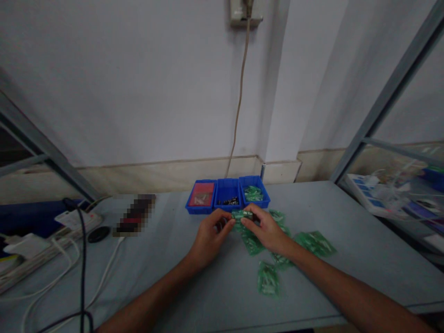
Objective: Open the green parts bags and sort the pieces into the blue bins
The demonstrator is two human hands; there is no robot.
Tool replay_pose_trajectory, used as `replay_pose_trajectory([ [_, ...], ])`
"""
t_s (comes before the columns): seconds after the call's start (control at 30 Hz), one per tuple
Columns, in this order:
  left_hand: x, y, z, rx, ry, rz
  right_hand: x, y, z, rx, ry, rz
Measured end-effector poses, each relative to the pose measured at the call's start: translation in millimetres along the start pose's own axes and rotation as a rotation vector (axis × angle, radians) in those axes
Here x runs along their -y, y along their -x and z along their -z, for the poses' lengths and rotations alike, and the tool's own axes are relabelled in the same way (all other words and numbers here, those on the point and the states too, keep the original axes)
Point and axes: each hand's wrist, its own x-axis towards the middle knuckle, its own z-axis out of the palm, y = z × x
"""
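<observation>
- Works at a grey table (163,286), facing a wall (156,83) behind blue bins (227,187).
- Has a power strip (93,223) left of the bins, loose packets (315,243) in front, some partly hidden by the right hand (268,230).
- Holds a shiny green packet (242,214) just before the bins, clamped in fingers of left hand (211,237) and right.

Translucent green is shown by the packets (315,243), plain blue by the trays (227,188), pinkish red by a flat piece (204,188), grey-blue by the table (215,296).

Grey-blue table (208,296) w/ 3 blue bins (227,187) at back, green pkts (315,243) nearer, pwr strip (90,225) + cables (83,259) on L.
</observation>
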Motion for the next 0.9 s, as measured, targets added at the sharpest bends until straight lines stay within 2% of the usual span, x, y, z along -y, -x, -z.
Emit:
replay_pose_trajectory([
  [0.53,-4.5,-2.1,3.2,0.059,0.026,0.004,-1.8,2.2,-2.5,0.053,-0.036,-0.048],
  [0.8,-2.1,-1.7,1.8,0.121,0.093,0.078,-2.5,-0.5,0.4,0.017,-0.074,-0.107],
  [0.9,-1.1,-0.5,1.5,0.139,0.095,0.067,-4.3,-0.7,0.4,0.021,-0.079,-0.112],
])
